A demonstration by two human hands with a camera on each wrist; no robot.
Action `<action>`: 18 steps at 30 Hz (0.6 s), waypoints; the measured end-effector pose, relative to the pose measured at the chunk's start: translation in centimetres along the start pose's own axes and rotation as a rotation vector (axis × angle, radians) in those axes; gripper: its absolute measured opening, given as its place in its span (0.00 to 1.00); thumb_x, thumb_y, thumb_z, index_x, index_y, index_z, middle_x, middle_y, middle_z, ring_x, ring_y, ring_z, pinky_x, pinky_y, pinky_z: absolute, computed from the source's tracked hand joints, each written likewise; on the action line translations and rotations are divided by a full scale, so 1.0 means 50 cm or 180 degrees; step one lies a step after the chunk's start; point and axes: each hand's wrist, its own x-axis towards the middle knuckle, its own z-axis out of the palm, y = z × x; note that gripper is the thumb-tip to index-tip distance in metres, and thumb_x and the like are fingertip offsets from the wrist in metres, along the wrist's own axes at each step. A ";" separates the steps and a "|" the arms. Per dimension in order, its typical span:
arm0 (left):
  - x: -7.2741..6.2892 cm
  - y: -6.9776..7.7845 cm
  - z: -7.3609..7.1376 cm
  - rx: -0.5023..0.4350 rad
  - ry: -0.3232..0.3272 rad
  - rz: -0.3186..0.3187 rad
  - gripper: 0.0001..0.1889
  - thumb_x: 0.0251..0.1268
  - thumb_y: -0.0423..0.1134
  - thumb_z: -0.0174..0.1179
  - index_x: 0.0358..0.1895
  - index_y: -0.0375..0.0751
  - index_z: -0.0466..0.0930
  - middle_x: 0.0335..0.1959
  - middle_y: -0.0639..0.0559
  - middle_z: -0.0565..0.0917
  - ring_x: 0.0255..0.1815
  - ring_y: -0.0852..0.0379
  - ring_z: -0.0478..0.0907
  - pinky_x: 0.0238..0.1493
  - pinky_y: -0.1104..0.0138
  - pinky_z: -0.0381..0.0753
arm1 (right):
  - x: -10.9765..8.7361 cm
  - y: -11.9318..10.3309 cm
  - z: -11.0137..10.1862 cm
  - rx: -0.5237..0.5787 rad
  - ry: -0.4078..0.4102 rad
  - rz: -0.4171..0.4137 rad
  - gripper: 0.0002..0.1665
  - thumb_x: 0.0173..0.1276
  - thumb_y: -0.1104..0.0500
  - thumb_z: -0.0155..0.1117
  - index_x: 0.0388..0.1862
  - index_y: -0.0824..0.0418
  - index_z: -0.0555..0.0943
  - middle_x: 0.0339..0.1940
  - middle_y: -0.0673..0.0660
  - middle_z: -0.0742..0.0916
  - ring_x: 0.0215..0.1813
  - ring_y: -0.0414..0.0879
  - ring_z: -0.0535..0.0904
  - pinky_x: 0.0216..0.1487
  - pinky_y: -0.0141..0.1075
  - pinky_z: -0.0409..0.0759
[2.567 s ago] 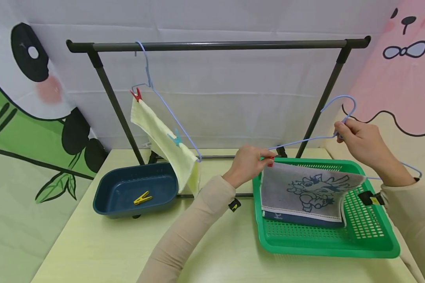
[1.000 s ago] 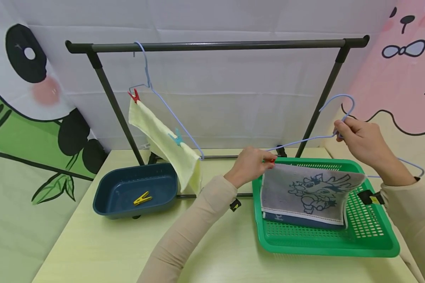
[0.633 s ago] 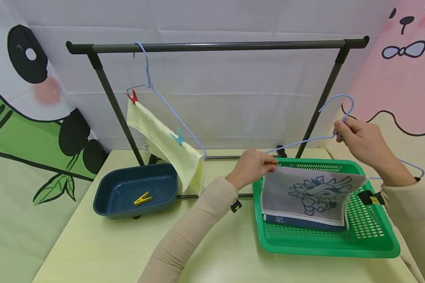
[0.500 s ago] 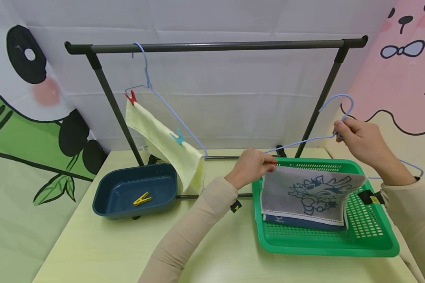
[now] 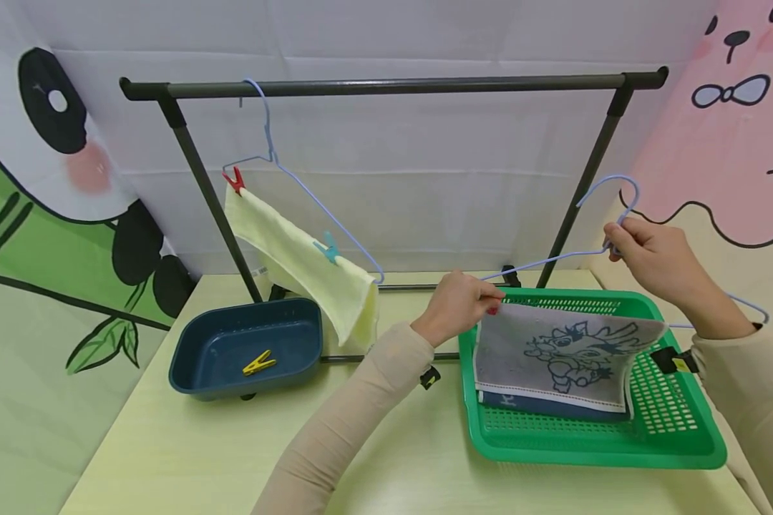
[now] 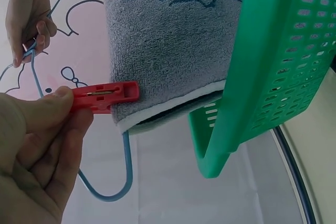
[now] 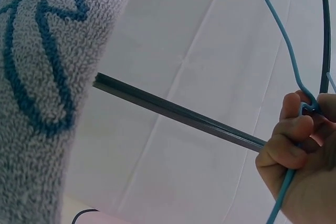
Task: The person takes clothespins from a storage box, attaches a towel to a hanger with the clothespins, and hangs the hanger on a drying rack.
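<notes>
With thumb and fingertips my left hand (image 5: pixel 457 304) pinches a red clothespin (image 6: pixel 107 98). In the left wrist view the clothespin's front end lies over the corner of a grey towel (image 5: pixel 567 350), beside the bent end of a blue wire hanger (image 5: pixel 636 192). A blue dragon-like drawing marks the towel, which hangs folded from the hanger over a green basket (image 5: pixel 599 458). Its dark blue underside shows below the front edge. My right hand (image 5: pixel 660 261) grips the hanger at its neck, below the hook. The hanger's far right end sticks out past my right wrist.
A black rack (image 5: pixel 393 87) spans the back. On its left, another blue hanger carries a yellow cloth (image 5: pixel 296 250) with a red clothespin (image 5: pixel 235 180) and a light-blue clothespin (image 5: pixel 326 249). Below stands a dark blue basin (image 5: pixel 183 357) holding a yellow clothespin (image 5: pixel 259 363).
The hanger with the yellow cloth has turned slowly on the rack, its two ends spreading wider apart in view. Both hands, the held hanger and the towel stay almost in place.
</notes>
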 end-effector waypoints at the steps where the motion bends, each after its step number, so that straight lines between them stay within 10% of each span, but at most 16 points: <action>1: -0.001 -0.001 0.001 -0.0043 0.0029 -0.0001 0.08 0.63 0.38 0.62 0.42 0.45 0.88 0.29 0.59 0.87 0.22 0.69 0.80 0.26 0.78 0.70 | 0.000 0.000 0.000 -0.0003 0.0001 -0.0006 0.23 0.76 0.46 0.44 0.32 0.60 0.79 0.29 0.56 0.83 0.23 0.46 0.66 0.23 0.36 0.62; 18: -0.008 0.000 0.000 -0.0162 0.0092 -0.0111 0.10 0.61 0.39 0.64 0.44 0.44 0.87 0.34 0.56 0.87 0.21 0.71 0.78 0.17 0.79 0.64 | -0.001 0.002 -0.002 0.0020 0.0022 0.0015 0.24 0.76 0.47 0.44 0.32 0.61 0.79 0.28 0.56 0.83 0.23 0.45 0.67 0.23 0.35 0.62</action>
